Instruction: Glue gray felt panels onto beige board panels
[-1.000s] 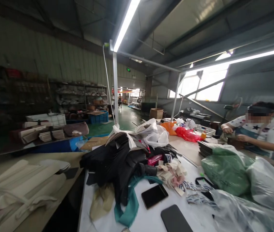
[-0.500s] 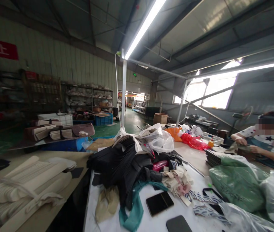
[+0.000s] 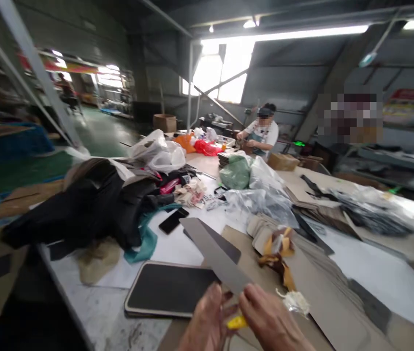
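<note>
A long flat grey strip (image 3: 212,251) points away from me, its near end in the grip of my right hand (image 3: 271,314). Beside it my left hand (image 3: 205,317) has its fingers apart and half curled, close to the strip's left edge. Something yellow (image 3: 236,321), perhaps a handle, shows between the two hands; which hand bears it is unclear. Under and left of the hands lies a dark rounded panel with a pale rim (image 3: 170,290). Another dark panel (image 3: 225,241) lies partly behind the strip.
Stacked grey-brown pieces (image 3: 324,273) with a brown-and-yellow cloth tie (image 3: 280,248) lie to the right. A phone (image 3: 174,220), black material (image 3: 97,204), teal cloth (image 3: 146,239) and plastic bags (image 3: 236,170) cover the table's left and back. A co-worker (image 3: 261,134) works at the far side.
The view has swung right and down. Both my hands and the grey strip are now in sight, and the co-worker appears nearer the middle.
</note>
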Demonstrator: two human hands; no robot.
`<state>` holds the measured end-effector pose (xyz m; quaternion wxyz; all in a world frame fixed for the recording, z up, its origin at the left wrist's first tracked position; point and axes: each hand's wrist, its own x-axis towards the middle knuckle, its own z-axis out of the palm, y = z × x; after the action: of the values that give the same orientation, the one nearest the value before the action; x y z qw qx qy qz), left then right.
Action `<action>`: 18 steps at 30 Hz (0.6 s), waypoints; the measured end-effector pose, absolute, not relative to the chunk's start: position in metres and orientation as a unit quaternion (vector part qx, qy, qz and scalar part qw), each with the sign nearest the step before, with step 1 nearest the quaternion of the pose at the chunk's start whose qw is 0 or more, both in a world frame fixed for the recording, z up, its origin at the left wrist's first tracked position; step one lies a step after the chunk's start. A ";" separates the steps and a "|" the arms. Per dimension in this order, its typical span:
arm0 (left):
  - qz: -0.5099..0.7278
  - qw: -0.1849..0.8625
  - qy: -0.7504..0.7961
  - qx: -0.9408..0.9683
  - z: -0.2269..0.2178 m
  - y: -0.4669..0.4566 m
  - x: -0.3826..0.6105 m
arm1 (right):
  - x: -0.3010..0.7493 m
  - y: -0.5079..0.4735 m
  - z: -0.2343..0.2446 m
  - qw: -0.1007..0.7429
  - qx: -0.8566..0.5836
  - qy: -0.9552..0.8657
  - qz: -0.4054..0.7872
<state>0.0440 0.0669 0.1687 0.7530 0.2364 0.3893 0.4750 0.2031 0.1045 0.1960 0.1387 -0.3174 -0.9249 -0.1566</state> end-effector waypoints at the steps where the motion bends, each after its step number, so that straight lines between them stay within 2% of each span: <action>1: 0.498 0.765 0.359 0.192 0.172 0.071 0.047 | 0.205 0.082 0.200 0.143 -0.315 -0.928 -0.142; 3: 0.528 0.750 0.377 0.128 0.175 0.071 0.052 | 0.211 0.042 0.200 0.149 -0.366 -0.915 -0.081; 5: 0.528 0.738 0.409 0.095 0.174 0.064 0.058 | 0.220 0.009 0.193 0.182 -0.498 -0.847 0.017; 8: 0.491 0.757 0.422 0.085 0.170 0.044 0.069 | 0.233 -0.028 0.172 0.271 -0.697 -0.621 0.234; 11: 0.428 0.795 0.421 0.083 0.163 0.021 0.082 | 0.238 -0.056 0.151 0.358 -0.739 -0.412 0.396; 18: 0.288 0.844 0.447 0.071 0.139 -0.023 0.101 | 0.246 -0.105 0.111 0.468 -0.775 -0.213 0.367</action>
<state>0.1011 -0.0226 0.1389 0.8437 0.0706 0.4472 0.2885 0.2464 -0.1047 0.1110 0.4675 -0.7753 -0.2129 0.3674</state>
